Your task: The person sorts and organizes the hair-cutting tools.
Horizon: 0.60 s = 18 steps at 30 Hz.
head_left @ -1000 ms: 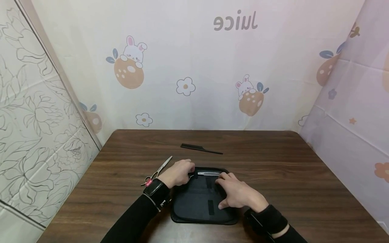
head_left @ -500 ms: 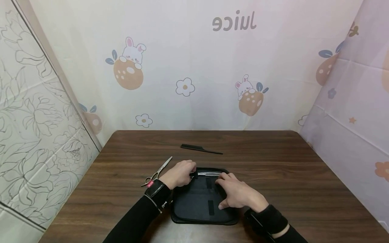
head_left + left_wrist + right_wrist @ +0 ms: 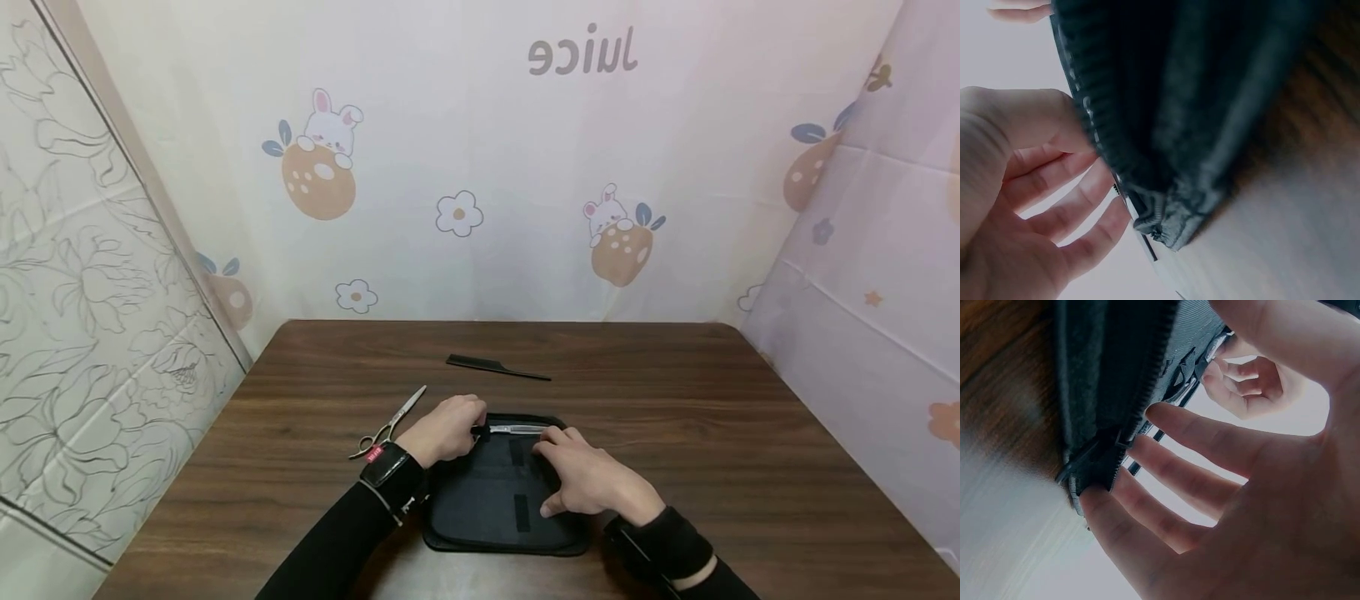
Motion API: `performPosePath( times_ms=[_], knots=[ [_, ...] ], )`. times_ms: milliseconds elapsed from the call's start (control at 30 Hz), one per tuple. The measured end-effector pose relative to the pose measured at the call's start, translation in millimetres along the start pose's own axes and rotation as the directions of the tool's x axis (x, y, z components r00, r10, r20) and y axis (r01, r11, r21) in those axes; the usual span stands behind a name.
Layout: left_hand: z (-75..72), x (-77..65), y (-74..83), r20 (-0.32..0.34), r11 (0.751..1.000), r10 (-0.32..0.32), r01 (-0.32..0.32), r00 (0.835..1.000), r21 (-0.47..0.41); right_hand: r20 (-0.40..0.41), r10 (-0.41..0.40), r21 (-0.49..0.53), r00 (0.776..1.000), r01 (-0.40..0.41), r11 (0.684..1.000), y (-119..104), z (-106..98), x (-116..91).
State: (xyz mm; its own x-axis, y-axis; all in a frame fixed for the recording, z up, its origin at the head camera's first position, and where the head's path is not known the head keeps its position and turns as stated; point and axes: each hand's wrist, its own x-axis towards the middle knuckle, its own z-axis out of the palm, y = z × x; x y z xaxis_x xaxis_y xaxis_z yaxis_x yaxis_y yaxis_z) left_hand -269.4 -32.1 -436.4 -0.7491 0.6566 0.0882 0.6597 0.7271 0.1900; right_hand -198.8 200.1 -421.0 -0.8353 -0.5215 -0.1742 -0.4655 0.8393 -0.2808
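A black zip case point(image 3: 483, 508) lies on the table, its inside facing up. Along its far edge lies a pair of silver scissors point(image 3: 517, 429), partly covered by both hands. My left hand point(image 3: 446, 429) is at the handle end of these scissors, fingertips curled and pinching there beside a black strap. In the right wrist view, the thumb and fingers of that left hand point(image 3: 1260, 384) meet at the case's edge. My right hand point(image 3: 588, 475) rests on the case's right side, fingers spread and lightly bent, fingertips touching the zipped edge point(image 3: 1147, 375) near the zip pull.
A second pair of scissors point(image 3: 388, 427) with a red tag lies left of the case, next to my left wrist. A black tail comb point(image 3: 495, 367) lies beyond the case. The brown wooden table point(image 3: 675, 400) ends at a printed curtain point(image 3: 525, 167).
My left hand has shifted very slightly to the right along the case's far edge. The right hand and the case stay in place.
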Motion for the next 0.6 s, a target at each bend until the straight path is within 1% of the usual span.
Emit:
performPosePath(
  times_ms=[200,333,600],
  knots=[
    [0.0,-1.3,0.5,0.002,1.000,0.009,-0.009,1.000,0.008,-0.001,0.004,0.001,1.000,-0.004,1.000,-0.3,-0.9,-1.0],
    [-2.1,-4.5,0.9,-0.013,1.000,0.024,-0.024,1.000,0.015,-0.004,0.005,0.006,1.000,-0.005,1.000,-0.6,-1.2,-1.6],
    [-7.8,-13.2,-1.9,-0.049,1.000,0.020,-0.021,0.999,-0.023,-0.004,0.000,0.005,1.000,0.000,1.000,-0.7,-0.5,-1.7]
  ],
)
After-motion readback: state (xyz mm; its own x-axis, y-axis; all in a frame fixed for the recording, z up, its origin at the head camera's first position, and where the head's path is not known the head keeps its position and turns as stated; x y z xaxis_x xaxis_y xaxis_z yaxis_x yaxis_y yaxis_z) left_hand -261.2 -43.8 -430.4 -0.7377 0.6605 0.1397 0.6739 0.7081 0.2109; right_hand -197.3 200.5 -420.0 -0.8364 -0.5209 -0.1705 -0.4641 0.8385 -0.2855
